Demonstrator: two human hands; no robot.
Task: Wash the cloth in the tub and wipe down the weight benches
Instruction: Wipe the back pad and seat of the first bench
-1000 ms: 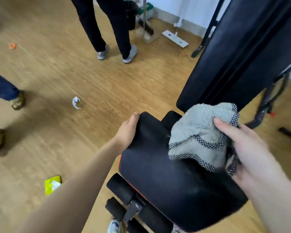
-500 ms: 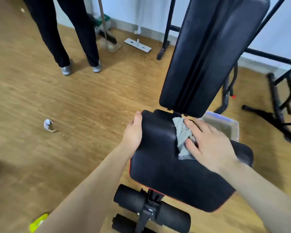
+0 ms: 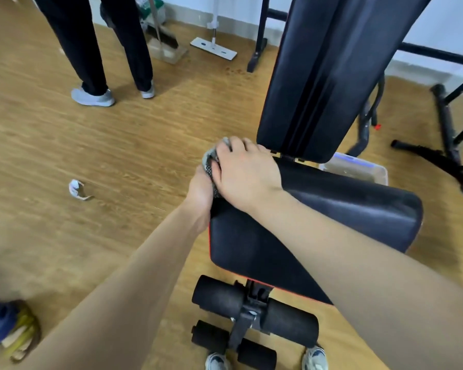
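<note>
A black weight bench stands in front of me, with a flat seat pad (image 3: pixel 332 217) and a raised back pad (image 3: pixel 321 76). My right hand (image 3: pixel 247 174) presses the grey cloth (image 3: pixel 210 161) onto the seat's far left corner; only the cloth's checked edge shows under my fingers. My left hand (image 3: pixel 199 193) grips the seat's left edge right beside the cloth, partly under my right hand. A clear tub (image 3: pixel 356 169) with murky water sits on the floor behind the seat, mostly hidden by it.
A person's legs (image 3: pixel 91 49) stand at the back left beside a broom (image 3: pixel 163 36) and flat mop (image 3: pixel 213 48). Crumpled paper (image 3: pixel 76 189) lies on the wood floor. Black rack frames (image 3: pixel 449 134) stand at right. Foam leg rollers (image 3: pixel 254 311) sit below the seat.
My right hand slid the cloth left across the seat, from near the back-pad hinge to the far left corner, meeting my left hand. The view shifted slightly.
</note>
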